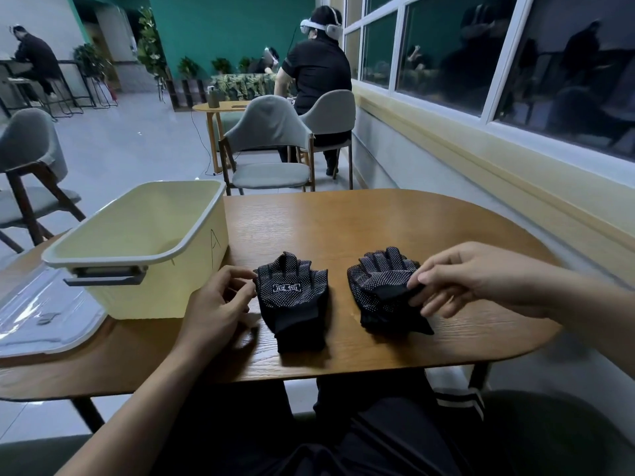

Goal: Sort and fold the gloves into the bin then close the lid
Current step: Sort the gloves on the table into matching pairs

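Two black gloves with white dots are lying palm-up on the wooden table [343, 228] in the head view, fingers pointing away from me, side by side but apart. The left glove [292, 300] is lying flat, showing a white boxed label across its palm. The right glove [381, 286] is sitting more bunched, with a dark flap of fabric folded across its middle.

My right hand [470, 276] is reaching in from the right and pinching that flap between thumb and fingertips. My left hand [216, 304] is resting just beside the left glove, its fingers curled and its fingertips meeting the glove's near edge; I cannot tell whether it is actually gripping the cloth.

The cream bin [154, 300] is standing open on the table's left part, just beyond my left hand, with a grey handle facing me and a letter A drawn on its side. Its clear lid [44, 324] is lying flat on the table to the left of the bin.
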